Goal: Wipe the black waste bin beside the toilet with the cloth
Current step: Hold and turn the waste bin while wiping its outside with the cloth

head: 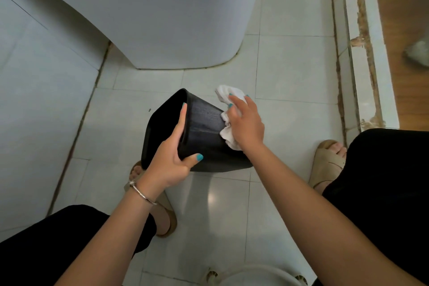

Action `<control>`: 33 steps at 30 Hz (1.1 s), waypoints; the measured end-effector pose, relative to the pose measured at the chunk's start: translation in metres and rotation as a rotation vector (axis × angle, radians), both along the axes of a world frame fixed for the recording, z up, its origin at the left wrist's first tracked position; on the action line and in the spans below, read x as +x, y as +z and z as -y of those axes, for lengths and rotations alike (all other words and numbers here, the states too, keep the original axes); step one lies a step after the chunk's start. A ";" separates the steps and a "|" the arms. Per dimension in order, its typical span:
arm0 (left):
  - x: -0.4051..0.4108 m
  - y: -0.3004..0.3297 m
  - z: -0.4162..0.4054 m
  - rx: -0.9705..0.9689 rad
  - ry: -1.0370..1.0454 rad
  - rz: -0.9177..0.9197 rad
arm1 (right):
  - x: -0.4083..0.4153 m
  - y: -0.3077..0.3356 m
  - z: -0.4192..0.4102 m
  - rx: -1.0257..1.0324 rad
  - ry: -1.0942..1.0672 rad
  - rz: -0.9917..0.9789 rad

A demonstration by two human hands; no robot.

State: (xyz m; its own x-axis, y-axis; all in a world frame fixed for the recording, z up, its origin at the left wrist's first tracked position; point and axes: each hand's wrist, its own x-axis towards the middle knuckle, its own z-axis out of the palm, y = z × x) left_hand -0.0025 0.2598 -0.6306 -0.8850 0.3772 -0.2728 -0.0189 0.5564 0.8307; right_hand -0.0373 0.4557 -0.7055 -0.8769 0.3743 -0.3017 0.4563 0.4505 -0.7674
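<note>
The black waste bin (204, 127) is tipped on its side above the tiled floor, its open mouth turned to the left. My left hand (173, 155) grips the bin's rim, fingers inside the opening and thumb on the outer wall. My right hand (246, 123) presses a crumpled white cloth (228, 133) against the bin's outer wall near its base end. Part of the cloth sticks out beyond my fingertips, and the bin's bottom is hidden behind my right hand and forearm.
The white toilet base (162, 14) stands just beyond the bin. A tiled wall (34, 90) runs along the left, and a raised white threshold (362, 58) along the right. My sandalled feet (327, 162) and black-clad knees flank the bin. A white round object (257, 276) lies at the bottom edge.
</note>
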 end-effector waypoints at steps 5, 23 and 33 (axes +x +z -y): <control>-0.003 0.006 -0.001 -0.113 -0.109 -0.062 | 0.023 -0.045 -0.038 -0.069 -0.189 0.209; -0.006 0.003 0.002 0.137 0.037 0.002 | 0.010 0.058 0.052 -0.055 0.196 -0.298; 0.004 -0.007 0.009 0.156 0.084 0.017 | 0.026 0.052 0.053 0.124 0.330 -0.296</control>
State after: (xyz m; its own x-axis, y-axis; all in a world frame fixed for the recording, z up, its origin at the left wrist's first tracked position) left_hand 0.0012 0.2504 -0.6374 -0.9110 0.3410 -0.2319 -0.0749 0.4162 0.9062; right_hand -0.0112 0.4024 -0.6535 -0.9970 0.0775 0.0088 0.0422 0.6314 -0.7743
